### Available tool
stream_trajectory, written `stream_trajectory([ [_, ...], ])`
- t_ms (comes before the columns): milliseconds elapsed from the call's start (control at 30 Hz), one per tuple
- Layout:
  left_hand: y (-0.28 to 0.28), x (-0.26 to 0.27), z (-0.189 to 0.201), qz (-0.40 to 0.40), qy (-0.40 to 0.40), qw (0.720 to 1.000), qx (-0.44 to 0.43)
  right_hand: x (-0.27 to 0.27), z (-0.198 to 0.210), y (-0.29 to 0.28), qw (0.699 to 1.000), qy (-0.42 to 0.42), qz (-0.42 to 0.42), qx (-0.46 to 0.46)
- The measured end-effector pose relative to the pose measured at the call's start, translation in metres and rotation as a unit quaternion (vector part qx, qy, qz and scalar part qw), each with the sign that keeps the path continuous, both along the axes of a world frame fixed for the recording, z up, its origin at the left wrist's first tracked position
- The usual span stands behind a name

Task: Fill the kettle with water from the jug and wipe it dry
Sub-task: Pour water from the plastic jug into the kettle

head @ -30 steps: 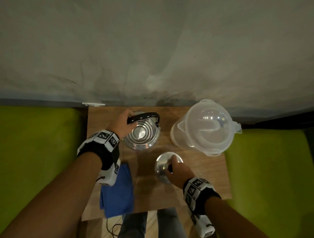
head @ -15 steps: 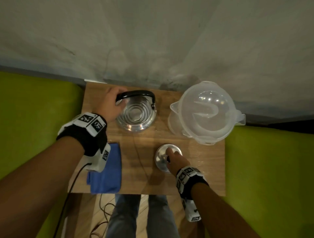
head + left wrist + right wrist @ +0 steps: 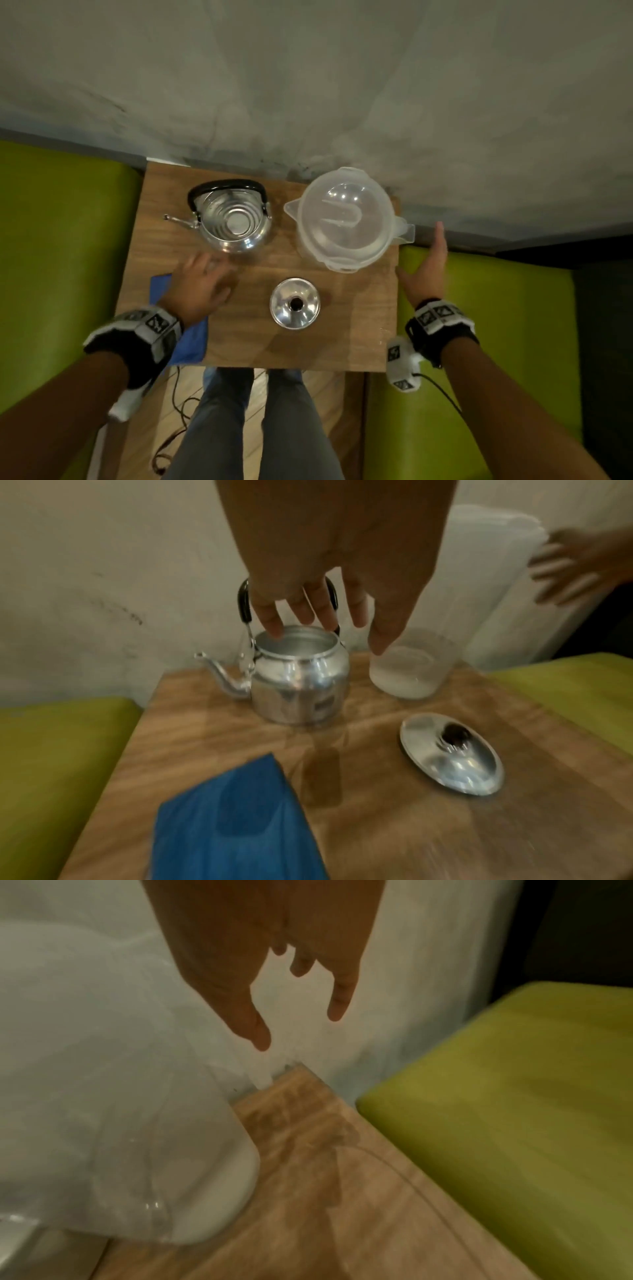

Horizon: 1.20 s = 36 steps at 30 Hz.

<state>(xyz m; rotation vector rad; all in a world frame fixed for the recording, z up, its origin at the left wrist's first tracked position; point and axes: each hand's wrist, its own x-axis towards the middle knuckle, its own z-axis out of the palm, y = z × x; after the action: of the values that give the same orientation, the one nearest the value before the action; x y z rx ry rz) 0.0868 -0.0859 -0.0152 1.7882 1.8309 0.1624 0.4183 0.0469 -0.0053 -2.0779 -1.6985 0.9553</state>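
Jug (image 3: 346,219) is the landmark from the head view: it stands lidded at the back right of the worktop (image 3: 356,329), handle tab jutting out toward the right hand (image 3: 426,267), which hovers just beside that flank, fingers straight, thumb spread, holding nothing. Kettle (image 3: 233,219) sits left of the jug, mouth uncovered, spout pointing away from it; its lid (image 3: 295,308) lies nearer the person than the jug. Left hand (image 3: 202,286) floats well left of the jug, fingers loose and empty, above a blue cloth (image 3: 190,342).

Left wrist view: fingers (image 3: 274,615) dangle spread over the kettle (image 3: 298,680), with the jug (image 3: 411,669) beyond to the right.

Right wrist view: hand (image 3: 274,947) relaxed and apart from the jug (image 3: 113,1096) wall. That hand looks nearer, so the grab should be its job.
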Motion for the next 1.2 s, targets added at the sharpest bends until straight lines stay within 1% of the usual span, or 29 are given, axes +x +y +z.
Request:
stream_trajectory([
  [67,-0.027,0.008,-0.007,-0.02,-0.035,0.999,-0.029,-0.005,0.009,0.026,0.996,0.022,0.078,-0.028],
  [100,-0.039,0.011,-0.008,-0.008,-0.046,0.997,-0.063,-0.009,0.013,0.037,0.991,0.015,0.124,-0.052],
  [133,-0.05,0.014,-0.007,0.013,-0.043,0.994,-0.1,-0.013,0.017,0.048,0.983,-0.013,0.164,-0.08],
  [167,-0.062,0.015,-0.007,0.034,-0.038,0.986,-0.156,-0.016,0.018,0.058,0.974,-0.041,0.197,-0.107],
  [200,-0.075,0.017,-0.008,0.062,-0.042,0.973,-0.22,-0.02,0.021,0.064,0.963,-0.074,0.221,-0.136],
  [233,-0.088,0.019,-0.011,0.084,-0.047,0.96,-0.263,-0.023,0.02,0.067,0.952,-0.099,0.243,-0.154],
  [300,-0.108,0.025,-0.014,0.107,-0.038,0.944,-0.311,-0.021,0.018,0.067,0.944,-0.111,0.249,-0.186],
  [367,-0.125,0.03,-0.012,0.112,-0.033,0.923,-0.368,-0.017,0.018,0.06,0.947,-0.079,0.23,-0.212],
  [433,-0.143,0.032,-0.01,0.14,-0.051,0.901,-0.407,-0.015,0.021,0.049,0.951,-0.037,0.217,-0.216],
  [533,-0.157,0.034,-0.003,0.212,-0.085,0.88,-0.417,-0.016,0.034,0.033,0.968,0.025,0.179,-0.173],
  [567,-0.161,0.033,-0.003,0.236,-0.091,0.873,-0.418,-0.018,0.039,0.027,0.971,0.033,0.183,-0.149],
  [700,-0.177,0.027,-0.002,0.341,-0.117,0.838,-0.411,-0.028,0.058,0.011,0.968,0.022,0.233,-0.094],
  [733,-0.179,0.027,0.0,0.359,-0.126,0.834,-0.399,-0.032,0.064,0.009,0.968,0.021,0.235,-0.089],
  [800,-0.18,0.025,-0.004,0.396,-0.148,0.815,-0.396,-0.039,0.076,0.003,0.97,0.029,0.227,-0.083],
  [900,-0.159,0.03,0.0,0.442,-0.221,0.782,-0.38,-0.05,0.089,-0.007,0.974,0.049,0.21,-0.074],
  [967,-0.13,0.036,0.009,0.44,-0.296,0.755,-0.384,-0.061,0.097,-0.012,0.976,0.059,0.199,-0.068],
  [1000,-0.114,0.04,0.013,0.432,-0.327,0.747,-0.385,-0.066,0.1,-0.015,0.976,0.057,0.2,-0.065],
  [1100,-0.074,0.042,0.017,0.431,-0.384,0.728,-0.37,-0.082,0.109,-0.022,0.975,0.035,0.214,-0.045],
  [1133,-0.064,0.044,0.017,0.445,-0.404,0.717,-0.354,-0.088,0.111,-0.024,0.976,0.035,0.21,-0.038],
  [1200,-0.043,0.049,0.015,0.465,-0.451,0.684,-0.335,-0.098,0.112,-0.027,0.98,0.035,0.195,-0.03],
])
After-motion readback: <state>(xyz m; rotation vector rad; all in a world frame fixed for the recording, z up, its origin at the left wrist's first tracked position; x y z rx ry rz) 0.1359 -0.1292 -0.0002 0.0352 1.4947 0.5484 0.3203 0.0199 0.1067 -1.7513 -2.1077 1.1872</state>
